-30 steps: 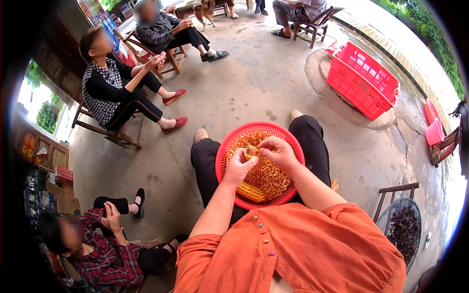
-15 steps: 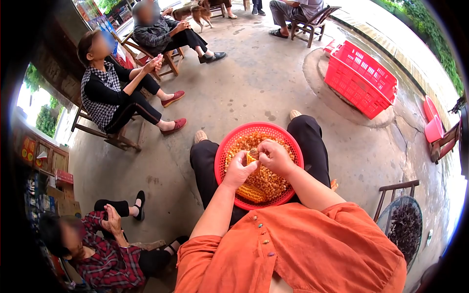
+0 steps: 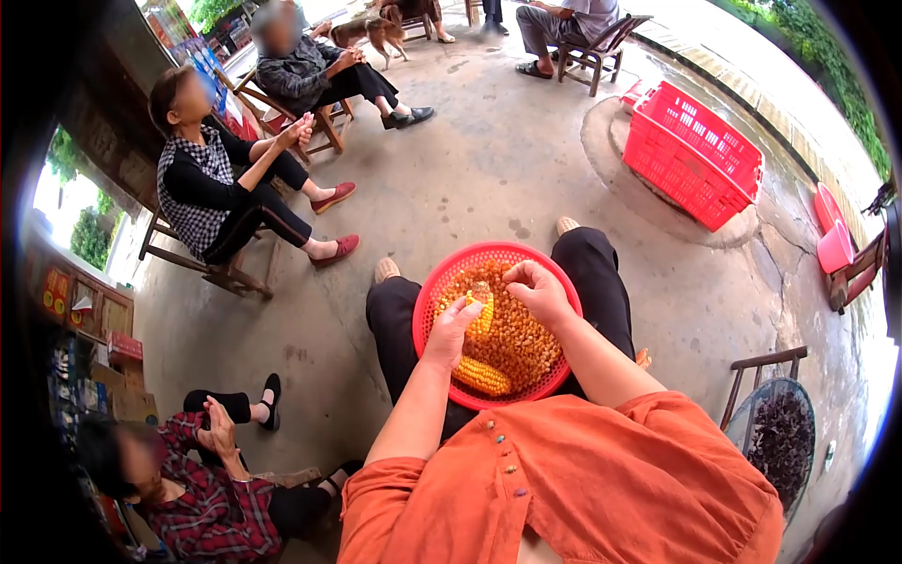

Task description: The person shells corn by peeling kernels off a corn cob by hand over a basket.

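A red perforated basket (image 3: pixel 426 305) rests on my lap, holding many loose orange-yellow kernels (image 3: pixel 524 348). My left hand (image 3: pixel 453 331) is wrapped round a partly stripped corn cob (image 3: pixel 482 310), whose bare tip points away from me. Just right of that cob, my right hand (image 3: pixel 537 287) hovers over the kernels with its thumb and forefinger pinched together; whatever is between them is too small to make out. A second cob, full of yellow kernels (image 3: pixel 483 376), lies in the near left part of the basket.
Several people sit on wooden chairs at the left and the back, one in a plaid shirt (image 3: pixel 211 508) at lower left. Red crates (image 3: pixel 693 155) stand at the right, pink basins (image 3: pixel 833 246) farther right. A round tray of dark material (image 3: pixel 780 442) is at lower right.
My right hand has pulled back from the cob, leaving a gap. The cob in my left hand shows more of its yellow side. The basket sits slightly lower in view.
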Tool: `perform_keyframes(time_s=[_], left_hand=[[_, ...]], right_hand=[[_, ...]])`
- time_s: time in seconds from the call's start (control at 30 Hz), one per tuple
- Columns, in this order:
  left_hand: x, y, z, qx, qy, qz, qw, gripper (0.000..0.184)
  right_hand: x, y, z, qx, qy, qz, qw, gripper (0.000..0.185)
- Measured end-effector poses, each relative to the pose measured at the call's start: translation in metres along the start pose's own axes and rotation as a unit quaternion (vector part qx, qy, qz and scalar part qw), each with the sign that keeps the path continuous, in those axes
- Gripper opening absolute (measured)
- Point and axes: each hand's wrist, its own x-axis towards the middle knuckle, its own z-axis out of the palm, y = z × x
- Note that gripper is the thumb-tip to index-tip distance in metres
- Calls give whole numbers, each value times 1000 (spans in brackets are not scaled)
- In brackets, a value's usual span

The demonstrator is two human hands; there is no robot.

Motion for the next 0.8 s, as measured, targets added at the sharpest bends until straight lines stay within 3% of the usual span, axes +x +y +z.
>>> perform_keyframes(time_s=[0.03, 0.07, 0.17, 0.33, 0.5, 0.63, 0.7, 0.8], left_hand=[[-1, 0, 1, -6, 23, -3, 1000, 49], [0, 1, 1, -5, 23, -2, 1000, 49], [1, 3, 1, 10, -60, 6, 998, 42], [3, -5, -1, 129, -65, 55, 988, 34], [10, -16, -4, 218, -51, 148, 963, 39], [6, -16, -4, 409, 8, 220, 886, 49], [0, -10, 3, 399, 9, 226, 889, 52], [-5, -6, 9, 486, 44, 231, 842, 54]], right_hand=[[-2, -4, 1, 14, -5, -44, 999, 9], [-3, -5, 0, 41, -27, -7, 999, 8], [-8, -10, 1, 54, -87, -14, 995, 10], [-11, -17, 2, -130, -74, -61, 987, 19], [-15, -22, 6, -126, -86, -9, 988, 18], [-17, -17, 8, -202, -70, -26, 977, 16], [-18, -20, 9, -212, -68, -36, 974, 16], [-21, -21, 12, -264, -36, -82, 960, 19]])
